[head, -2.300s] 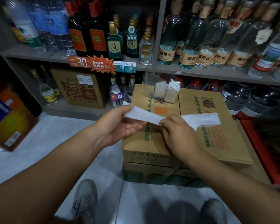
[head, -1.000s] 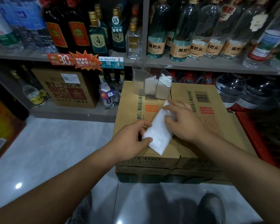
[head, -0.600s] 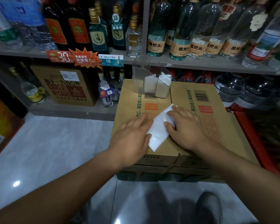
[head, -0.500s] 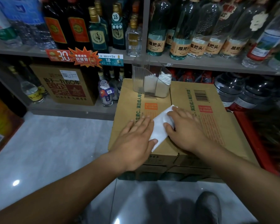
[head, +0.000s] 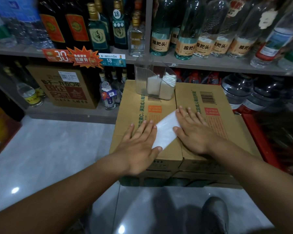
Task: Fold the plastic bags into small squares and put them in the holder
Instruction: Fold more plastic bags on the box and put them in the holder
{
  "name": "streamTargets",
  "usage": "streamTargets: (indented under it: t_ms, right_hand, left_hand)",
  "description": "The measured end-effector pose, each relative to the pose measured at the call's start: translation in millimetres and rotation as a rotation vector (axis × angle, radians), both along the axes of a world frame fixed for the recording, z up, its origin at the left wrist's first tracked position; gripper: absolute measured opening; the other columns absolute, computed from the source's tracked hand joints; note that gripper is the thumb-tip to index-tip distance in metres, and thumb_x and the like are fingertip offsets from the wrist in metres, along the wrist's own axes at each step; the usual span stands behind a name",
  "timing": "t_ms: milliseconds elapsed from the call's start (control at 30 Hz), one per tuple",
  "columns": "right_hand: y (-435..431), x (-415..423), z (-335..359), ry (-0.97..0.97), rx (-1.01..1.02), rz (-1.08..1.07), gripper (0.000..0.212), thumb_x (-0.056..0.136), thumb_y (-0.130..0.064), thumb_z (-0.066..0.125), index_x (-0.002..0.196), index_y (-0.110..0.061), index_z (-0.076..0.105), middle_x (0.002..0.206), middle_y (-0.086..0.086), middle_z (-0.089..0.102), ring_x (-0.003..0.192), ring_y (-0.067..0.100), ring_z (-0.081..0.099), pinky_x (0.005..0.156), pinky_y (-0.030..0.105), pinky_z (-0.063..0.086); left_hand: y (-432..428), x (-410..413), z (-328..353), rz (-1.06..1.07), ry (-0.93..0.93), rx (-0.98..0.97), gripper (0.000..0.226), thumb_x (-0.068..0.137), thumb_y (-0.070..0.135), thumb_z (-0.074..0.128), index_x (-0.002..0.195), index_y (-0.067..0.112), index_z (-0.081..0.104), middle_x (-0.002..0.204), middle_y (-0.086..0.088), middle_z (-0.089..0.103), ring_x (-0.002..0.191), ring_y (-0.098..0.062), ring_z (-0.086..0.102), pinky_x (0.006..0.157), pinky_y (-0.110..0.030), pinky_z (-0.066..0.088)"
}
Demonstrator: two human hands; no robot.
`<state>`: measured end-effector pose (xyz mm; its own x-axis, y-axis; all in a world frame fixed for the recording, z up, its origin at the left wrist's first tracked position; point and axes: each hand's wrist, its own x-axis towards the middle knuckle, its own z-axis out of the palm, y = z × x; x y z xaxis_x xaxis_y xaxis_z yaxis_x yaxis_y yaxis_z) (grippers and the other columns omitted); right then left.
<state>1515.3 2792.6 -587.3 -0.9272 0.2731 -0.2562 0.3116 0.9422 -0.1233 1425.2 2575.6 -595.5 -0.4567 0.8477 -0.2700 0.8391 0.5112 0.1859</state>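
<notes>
A white plastic bag (head: 166, 130), folded into a narrow strip, lies slantwise on top of the brown cardboard boxes (head: 223, 105). My left hand (head: 139, 142) lies flat with straight fingers on the strip's near left part. My right hand (head: 191, 127) presses flat on its far right part. Behind them, at the boxes' far edge, stands the clear plastic holder (head: 155, 81) with folded white bags inside its two right compartments.
Shelves (head: 210, 63) full of glass bottles rise right behind the boxes. A brown carton (head: 63, 86) and small bottles sit on the lower shelf at left. Red crates (head: 260, 141) stand to the right. Grey tiled floor (head: 49, 149) and my shoe (head: 215, 215) are below.
The bag went from a long strip held in the air to a shorter folded strip on the boxes. Both hands have flattened out and slid apart over it.
</notes>
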Motion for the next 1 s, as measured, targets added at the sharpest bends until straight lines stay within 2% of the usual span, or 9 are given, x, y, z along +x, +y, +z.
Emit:
streamTargets:
  t_ms: [100,167,233,333,567,667,767,867,1000]
  right_hand:
    - [1.8,-0.8,-2.0,0.012,-0.026,0.015,0.067,0.105,-0.054,0.014,0.159,-0.026,-0.015,0.164,-0.011,-0.024,0.149,0.012,-0.028,0.123,0.038,-0.017]
    - [4.8,-1.1,-0.8,0.027,-0.042,0.028,0.066,0.105,-0.054,0.016,0.16,-0.029,-0.012,0.165,-0.013,-0.022,0.149,0.011,-0.028,0.122,0.039,-0.018]
    - [7.6,-1.3,1.4,0.034,-0.049,0.041,0.066,0.105,-0.054,0.019,0.16,-0.032,-0.009,0.165,-0.016,-0.019,0.149,0.011,-0.028,0.121,0.039,-0.019]
    - [6.0,0.2,4.0,0.095,-0.042,0.032,0.067,0.104,-0.053,0.028,0.161,-0.034,-0.001,0.167,-0.013,-0.017,0.151,0.013,-0.025,0.12,0.038,-0.016]
    - [-25.4,22.2,10.5,0.605,-0.106,0.066,0.063,0.088,-0.036,0.072,0.144,-0.02,0.048,0.155,0.0,0.039,0.14,0.022,0.033,0.112,0.04,0.029]
    - [-33.1,36.5,12.1,0.545,-0.216,0.177,0.053,0.084,-0.047,0.071,0.129,-0.021,0.062,0.137,-0.002,0.055,0.129,0.015,0.044,0.108,0.042,0.042]
    - [-33.3,48.8,10.3,0.33,-0.275,0.248,0.066,0.074,-0.069,0.067,0.127,-0.03,0.061,0.137,-0.012,0.053,0.131,0.006,0.042,0.111,0.034,0.038]
    - [-31.3,52.8,6.4,0.3,-0.253,0.267,0.064,0.074,-0.064,0.076,0.128,-0.033,0.06,0.143,-0.015,0.049,0.135,0.004,0.038,0.115,0.031,0.03]
    - [-33.1,50.5,4.1,0.427,-0.323,0.231,0.033,0.087,-0.047,0.065,0.116,-0.031,0.064,0.128,-0.015,0.061,0.123,0.006,0.055,0.106,0.043,0.045]
  left_hand:
    - [-9.0,-7.1,0.4,-0.029,-0.134,0.106,0.082,0.103,0.062,0.03,0.161,0.024,-0.013,0.167,0.006,-0.021,0.149,-0.006,-0.03,0.12,-0.038,-0.023]
    - [-18.2,-12.2,0.2,-0.044,-0.212,0.247,0.086,0.095,0.064,0.05,0.162,0.029,0.01,0.17,0.009,-0.001,0.152,-0.002,-0.016,0.121,-0.032,-0.019]
    - [-25.7,-15.1,-0.4,-0.062,-0.205,0.352,0.079,0.083,0.064,0.062,0.152,0.034,0.037,0.165,0.01,0.02,0.153,-0.005,0.003,0.123,-0.03,-0.008]
    - [-30.6,-13.7,-2.1,-0.046,-0.146,0.414,0.062,0.082,0.051,0.076,0.139,0.036,0.054,0.15,0.012,0.039,0.143,-0.01,0.024,0.119,-0.027,0.013]
    - [-30.6,-4.0,-6.0,-0.029,-0.123,0.485,0.05,0.084,0.046,0.072,0.131,0.031,0.063,0.125,0.013,0.051,0.124,-0.01,0.04,0.107,-0.035,0.034]
    - [-30.2,-2.4,-5.1,-0.024,-0.12,0.499,0.048,0.083,0.049,0.067,0.128,0.032,0.065,0.121,0.013,0.053,0.122,-0.011,0.043,0.104,-0.035,0.036]
    - [-30.4,-0.8,-4.7,-0.014,-0.136,0.513,0.052,0.081,0.059,0.059,0.125,0.031,0.067,0.117,0.016,0.053,0.118,-0.009,0.045,0.103,-0.037,0.039]
    - [-28.6,-1.6,-4.2,0.028,-0.183,0.547,0.055,0.078,0.067,0.053,0.117,0.032,0.07,0.111,0.019,0.055,0.115,-0.008,0.048,0.103,-0.041,0.042]
    - [-23.4,-2.0,-0.2,0.065,-0.245,0.603,0.042,0.077,0.07,0.058,0.101,0.038,0.071,0.111,0.022,0.054,0.116,-0.006,0.046,0.104,-0.044,0.042]
